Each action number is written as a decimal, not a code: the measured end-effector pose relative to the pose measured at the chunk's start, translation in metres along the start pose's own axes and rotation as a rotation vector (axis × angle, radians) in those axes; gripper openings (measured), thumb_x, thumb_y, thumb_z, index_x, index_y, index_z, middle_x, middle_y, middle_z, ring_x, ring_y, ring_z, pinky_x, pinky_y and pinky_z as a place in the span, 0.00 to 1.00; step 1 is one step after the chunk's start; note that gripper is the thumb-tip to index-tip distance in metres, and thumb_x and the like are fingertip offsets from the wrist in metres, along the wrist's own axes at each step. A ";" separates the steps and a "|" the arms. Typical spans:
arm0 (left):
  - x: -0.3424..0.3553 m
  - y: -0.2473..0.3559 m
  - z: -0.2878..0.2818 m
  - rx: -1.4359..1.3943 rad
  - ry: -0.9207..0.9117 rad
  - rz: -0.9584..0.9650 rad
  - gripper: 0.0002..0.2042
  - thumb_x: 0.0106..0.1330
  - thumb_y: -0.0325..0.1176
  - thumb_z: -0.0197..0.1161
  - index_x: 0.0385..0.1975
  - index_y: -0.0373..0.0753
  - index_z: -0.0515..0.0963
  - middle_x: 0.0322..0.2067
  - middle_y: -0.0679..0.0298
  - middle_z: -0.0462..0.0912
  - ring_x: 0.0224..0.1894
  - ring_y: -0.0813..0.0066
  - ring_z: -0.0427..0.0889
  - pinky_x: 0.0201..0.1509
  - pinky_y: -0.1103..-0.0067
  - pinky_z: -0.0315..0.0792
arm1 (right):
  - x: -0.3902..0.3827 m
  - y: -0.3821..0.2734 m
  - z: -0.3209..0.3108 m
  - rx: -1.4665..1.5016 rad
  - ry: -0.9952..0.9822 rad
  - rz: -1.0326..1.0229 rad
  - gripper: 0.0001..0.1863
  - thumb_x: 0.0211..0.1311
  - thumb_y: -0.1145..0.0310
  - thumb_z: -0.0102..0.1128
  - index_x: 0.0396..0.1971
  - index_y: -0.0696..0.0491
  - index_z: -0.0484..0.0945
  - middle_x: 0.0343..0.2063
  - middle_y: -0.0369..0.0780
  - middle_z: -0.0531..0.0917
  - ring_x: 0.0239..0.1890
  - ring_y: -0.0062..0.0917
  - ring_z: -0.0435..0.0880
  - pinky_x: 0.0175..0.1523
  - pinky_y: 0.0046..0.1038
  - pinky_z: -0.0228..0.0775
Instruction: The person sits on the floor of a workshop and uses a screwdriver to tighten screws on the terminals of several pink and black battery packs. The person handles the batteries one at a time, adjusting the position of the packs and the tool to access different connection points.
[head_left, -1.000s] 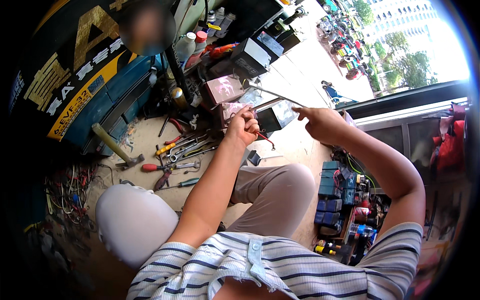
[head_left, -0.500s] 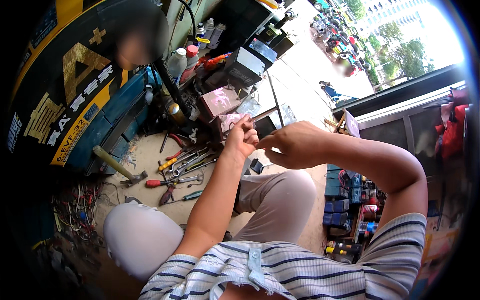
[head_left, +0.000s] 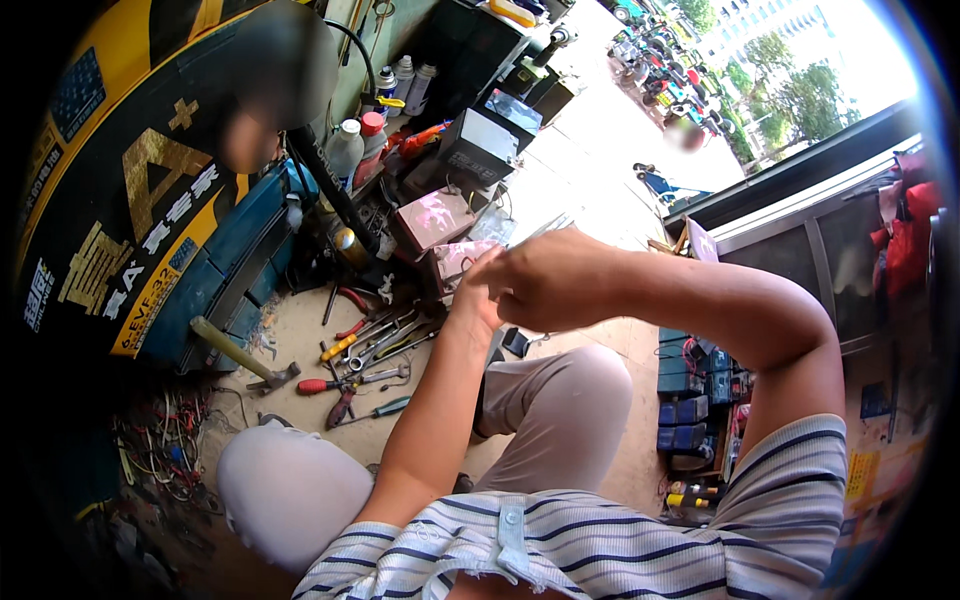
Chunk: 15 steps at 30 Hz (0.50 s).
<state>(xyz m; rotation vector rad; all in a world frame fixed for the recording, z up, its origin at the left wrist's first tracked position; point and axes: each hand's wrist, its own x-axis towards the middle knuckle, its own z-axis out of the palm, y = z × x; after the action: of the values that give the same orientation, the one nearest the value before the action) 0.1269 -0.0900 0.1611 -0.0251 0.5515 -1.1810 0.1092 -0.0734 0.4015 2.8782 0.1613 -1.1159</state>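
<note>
The left hand (head_left: 480,298) is curled, its fingers overlapping the right edge of the nearer pink box (head_left: 462,262) in this view. The right hand (head_left: 556,283) is bent closed across the left fingertips. Whatever they grasp is hidden, and I cannot tell whether either touches the box, which sits just beyond the left fingers. With the right hand masking the contact, a slip or pinch could go unseen. A sideways jerk could knock the box against the farther pink box (head_left: 437,217) just behind it. If these are batteries, as their blocky shape suggests, stray metal across their contacts could short them.

Below and right of the nearer box, the bent knee (head_left: 598,378) lies where a dropped part might strike. Lower left of it, a red-handled screwdriver (head_left: 313,387) and a hammer (head_left: 232,348) lie loose on the floor, so a careless foot could trip. Upper left of it, a red-capped bottle (head_left: 371,145) could topple if bumped.
</note>
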 end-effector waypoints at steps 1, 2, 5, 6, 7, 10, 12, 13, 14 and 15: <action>0.003 -0.003 0.006 -0.005 0.033 -0.001 0.07 0.63 0.36 0.57 0.24 0.46 0.68 0.15 0.76 0.68 0.10 0.87 0.54 0.12 0.85 0.46 | -0.011 -0.002 0.003 0.035 -0.076 0.005 0.15 0.55 0.60 0.45 0.35 0.50 0.78 0.30 0.44 0.81 0.36 0.38 0.80 0.42 0.36 0.70; -0.004 0.004 -0.001 0.003 -0.131 -0.090 0.06 0.63 0.35 0.57 0.25 0.46 0.69 0.14 0.78 0.68 0.10 0.87 0.53 0.12 0.86 0.45 | -0.022 0.000 0.006 0.072 -0.153 0.008 0.14 0.55 0.60 0.45 0.32 0.51 0.78 0.30 0.44 0.80 0.36 0.37 0.80 0.42 0.37 0.69; -0.017 0.005 0.013 -0.024 -0.128 -0.068 0.07 0.62 0.35 0.58 0.25 0.46 0.69 0.14 0.80 0.68 0.09 0.88 0.52 0.12 0.86 0.43 | -0.034 0.045 0.018 0.013 -0.307 0.097 0.17 0.55 0.59 0.45 0.38 0.50 0.78 0.33 0.44 0.81 0.41 0.36 0.78 0.46 0.36 0.68; -0.018 0.003 0.016 -0.024 -0.138 -0.082 0.07 0.62 0.35 0.58 0.25 0.46 0.69 0.14 0.80 0.68 0.09 0.88 0.52 0.12 0.86 0.43 | -0.034 0.064 0.022 -0.044 -0.193 0.193 0.19 0.55 0.59 0.46 0.43 0.50 0.77 0.36 0.44 0.81 0.43 0.36 0.79 0.47 0.35 0.69; -0.018 0.002 0.016 -0.020 -0.141 -0.089 0.07 0.62 0.35 0.58 0.25 0.46 0.69 0.14 0.80 0.67 0.09 0.88 0.52 0.12 0.86 0.43 | -0.027 0.072 0.014 -0.039 -0.148 0.321 0.20 0.55 0.61 0.46 0.45 0.52 0.76 0.37 0.45 0.81 0.43 0.36 0.79 0.47 0.35 0.69; -0.022 -0.005 0.021 0.050 -0.058 -0.044 0.07 0.62 0.36 0.57 0.24 0.46 0.69 0.14 0.79 0.67 0.10 0.87 0.53 0.12 0.86 0.44 | -0.002 0.085 -0.002 -0.005 0.095 0.494 0.18 0.52 0.67 0.45 0.42 0.57 0.76 0.35 0.47 0.81 0.40 0.38 0.80 0.44 0.35 0.70; -0.017 0.002 0.010 0.052 -0.152 -0.081 0.06 0.62 0.36 0.58 0.25 0.46 0.69 0.15 0.79 0.67 0.12 0.86 0.57 0.13 0.86 0.47 | 0.014 0.069 -0.003 0.113 0.179 0.400 0.19 0.52 0.66 0.48 0.43 0.58 0.73 0.35 0.50 0.80 0.40 0.40 0.80 0.44 0.36 0.70; -0.020 0.003 0.013 0.091 -0.225 -0.080 0.06 0.62 0.36 0.58 0.26 0.46 0.70 0.15 0.79 0.68 0.14 0.85 0.59 0.14 0.86 0.50 | 0.012 0.058 0.003 0.255 0.297 0.269 0.22 0.52 0.66 0.49 0.49 0.55 0.71 0.36 0.49 0.80 0.40 0.40 0.79 0.44 0.36 0.70; -0.021 -0.007 0.018 0.137 -0.143 0.017 0.06 0.62 0.36 0.58 0.25 0.46 0.69 0.15 0.78 0.68 0.14 0.85 0.59 0.14 0.86 0.50 | 0.014 0.054 0.021 0.349 0.468 0.035 0.27 0.52 0.66 0.50 0.55 0.51 0.67 0.37 0.48 0.80 0.41 0.39 0.79 0.44 0.36 0.70; -0.032 -0.022 0.036 0.179 -0.055 0.118 0.06 0.62 0.36 0.58 0.25 0.46 0.69 0.15 0.78 0.68 0.14 0.85 0.59 0.14 0.87 0.51 | 0.005 0.033 0.017 0.173 0.347 -0.004 0.30 0.52 0.67 0.49 0.59 0.48 0.64 0.37 0.46 0.80 0.41 0.38 0.80 0.44 0.35 0.70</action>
<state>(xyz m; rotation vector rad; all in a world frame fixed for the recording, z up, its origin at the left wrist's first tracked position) 0.1141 -0.0803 0.2113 0.1256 0.3922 -1.1069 0.1054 -0.1070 0.3857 3.2057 0.0858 -0.6491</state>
